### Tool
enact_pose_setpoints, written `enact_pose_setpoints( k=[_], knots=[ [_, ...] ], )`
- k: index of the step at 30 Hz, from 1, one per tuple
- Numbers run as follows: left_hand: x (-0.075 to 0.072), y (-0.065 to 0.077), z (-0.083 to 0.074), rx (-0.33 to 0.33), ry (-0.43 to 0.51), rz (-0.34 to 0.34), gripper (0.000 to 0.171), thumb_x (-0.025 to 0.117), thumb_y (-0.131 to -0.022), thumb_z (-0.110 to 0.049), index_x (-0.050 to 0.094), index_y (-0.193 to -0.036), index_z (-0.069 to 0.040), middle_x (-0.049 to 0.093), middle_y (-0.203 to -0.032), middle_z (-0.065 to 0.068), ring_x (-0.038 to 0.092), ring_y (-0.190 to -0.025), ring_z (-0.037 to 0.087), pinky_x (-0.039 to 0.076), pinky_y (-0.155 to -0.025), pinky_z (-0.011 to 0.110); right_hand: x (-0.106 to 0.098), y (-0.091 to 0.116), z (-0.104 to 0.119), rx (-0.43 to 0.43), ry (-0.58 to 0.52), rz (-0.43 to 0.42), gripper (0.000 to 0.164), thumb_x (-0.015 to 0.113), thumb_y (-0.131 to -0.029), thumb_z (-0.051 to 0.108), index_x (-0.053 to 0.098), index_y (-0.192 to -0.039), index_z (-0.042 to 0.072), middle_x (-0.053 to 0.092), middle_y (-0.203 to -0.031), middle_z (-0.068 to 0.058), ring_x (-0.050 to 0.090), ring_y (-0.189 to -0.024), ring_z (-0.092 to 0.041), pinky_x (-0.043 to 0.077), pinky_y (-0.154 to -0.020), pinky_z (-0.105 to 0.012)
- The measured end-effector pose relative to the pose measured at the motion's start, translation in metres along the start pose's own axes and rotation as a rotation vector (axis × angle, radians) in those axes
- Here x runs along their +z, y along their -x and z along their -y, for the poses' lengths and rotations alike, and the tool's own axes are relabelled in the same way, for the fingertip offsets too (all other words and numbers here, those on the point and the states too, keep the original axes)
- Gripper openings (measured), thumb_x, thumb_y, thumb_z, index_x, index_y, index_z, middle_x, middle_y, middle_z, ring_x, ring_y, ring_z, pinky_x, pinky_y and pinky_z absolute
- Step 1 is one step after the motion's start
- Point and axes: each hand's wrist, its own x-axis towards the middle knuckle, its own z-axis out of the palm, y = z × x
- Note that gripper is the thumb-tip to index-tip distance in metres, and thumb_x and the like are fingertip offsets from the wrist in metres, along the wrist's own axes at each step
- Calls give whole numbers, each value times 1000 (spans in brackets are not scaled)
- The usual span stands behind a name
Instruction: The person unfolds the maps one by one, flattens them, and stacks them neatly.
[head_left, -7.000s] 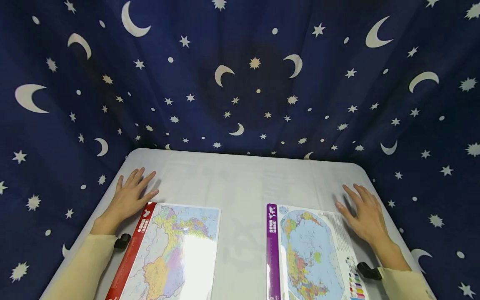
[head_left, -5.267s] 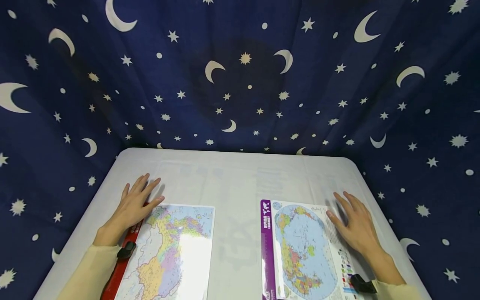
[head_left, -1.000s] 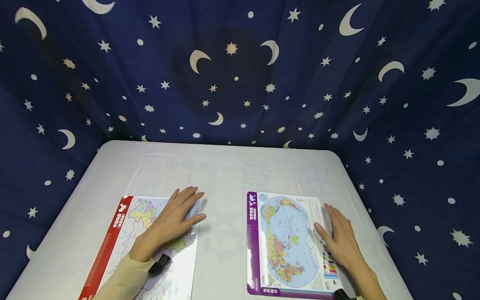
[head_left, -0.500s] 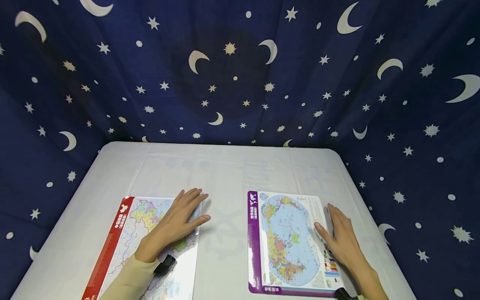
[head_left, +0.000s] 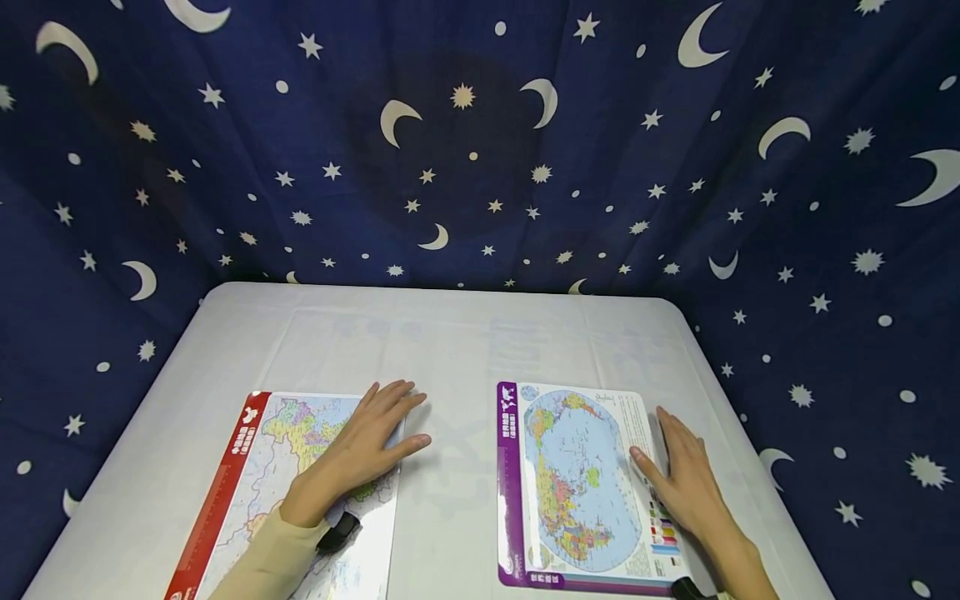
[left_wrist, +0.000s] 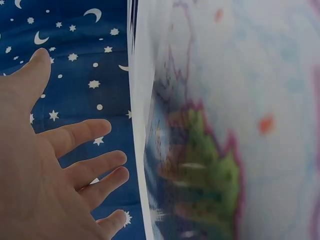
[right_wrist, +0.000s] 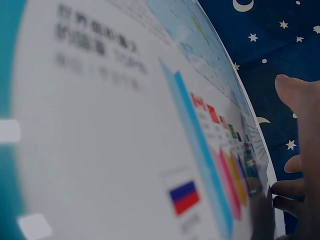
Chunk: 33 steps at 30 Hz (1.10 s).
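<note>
A glossy map sheet with a red side band, a map of China (head_left: 262,467), lies at the left of the table. Above its right half is my left hand (head_left: 358,450), fingers spread and thumb pointing right. The left wrist view shows the palm apart from the sheet, with the fingers mirrored in its shine. Further right lies a world map sheet (head_left: 581,487) with a purple side band. My right hand (head_left: 681,475) is at its right edge, thumb over the margin and fingers extended; whether it touches cannot be told. Neither hand holds anything.
Both sheets lie on a white-covered table (head_left: 450,350) with rounded far corners. A dark blue curtain (head_left: 480,125) with moons and stars surrounds it. Small black devices sit at both wrists, the left one (head_left: 339,532) over the China map.
Over the seven seconds, my left hand has gone from the China map's top left corner across to its right side, drifting slightly right lately. The right hand has come nearer the front. The view has shifted.
</note>
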Motion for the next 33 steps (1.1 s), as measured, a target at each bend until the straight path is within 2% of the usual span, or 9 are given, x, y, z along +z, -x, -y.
enact_pose_setpoints(
  k=[14, 33],
  knots=[
    [4, -2, -10, 20, 3, 41, 67, 55, -94, -60, 50, -145, -15, 43, -152, 14, 35, -144, 36, 17, -120, 58, 1, 2, -1, -8, 7, 19, 84, 68, -91, 39, 26, -156, 7, 34, -154, -27, 29, -141, -49, 11, -113, -72],
    [9, -4, -23, 44, -31, 90, 69, 50, -94, -65, 58, -137, -13, 47, -150, 15, 38, -143, 34, 19, -120, 59, 0, 5, -2, -23, 13, 39, 83, 67, -92, 39, 25, -157, 12, 34, -155, -25, 28, -142, -48, 12, -114, -71]
  ],
)
